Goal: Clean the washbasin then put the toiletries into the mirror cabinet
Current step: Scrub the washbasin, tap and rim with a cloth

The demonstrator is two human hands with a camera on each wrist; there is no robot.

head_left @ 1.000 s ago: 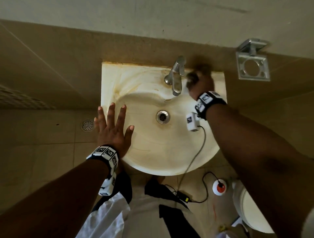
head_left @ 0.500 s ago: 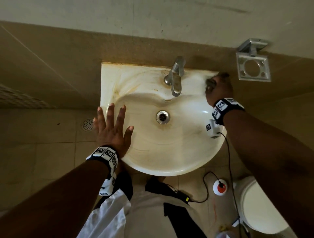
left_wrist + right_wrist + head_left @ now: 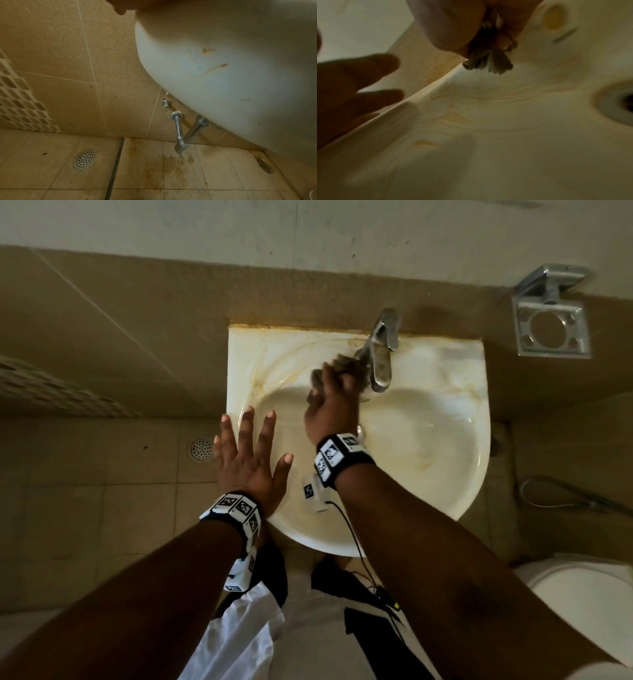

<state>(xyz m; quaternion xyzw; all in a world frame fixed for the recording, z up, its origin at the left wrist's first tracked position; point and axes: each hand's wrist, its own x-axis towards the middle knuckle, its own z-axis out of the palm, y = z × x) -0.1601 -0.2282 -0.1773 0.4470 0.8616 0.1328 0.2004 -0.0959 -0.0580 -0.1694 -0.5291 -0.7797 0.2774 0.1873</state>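
A white washbasin (image 3: pixel 445 460) with yellow-brown stains hangs on the tiled wall, a chrome tap (image 3: pixel 382 350) at its back. My right hand (image 3: pixel 334 402) grips a dark scrubbing pad (image 3: pixel 344 364) just left of the tap, at the bowl's back edge. The wrist view shows the frayed pad (image 3: pixel 488 60) held in curled fingers above the stained bowl (image 3: pixel 471 135). My left hand (image 3: pixel 248 460) lies flat with fingers spread on the basin's left rim. The left wrist view shows only the basin's underside (image 3: pixel 223 67). No toiletries are in view.
A chrome holder (image 3: pixel 551 328) is fixed to the wall at the right. A toilet (image 3: pixel 589 604) stands at lower right. The basin drain (image 3: pixel 623 102) lies right of the pad. Chrome pipes (image 3: pixel 187 132) run under the basin, and a floor drain (image 3: pixel 201 448) sits to the left.
My right hand swept with the pad from the basin's back right corner leftward past the tap. The left hand stayed on the rim. The head view shifted, moving the basin rightward in frame.
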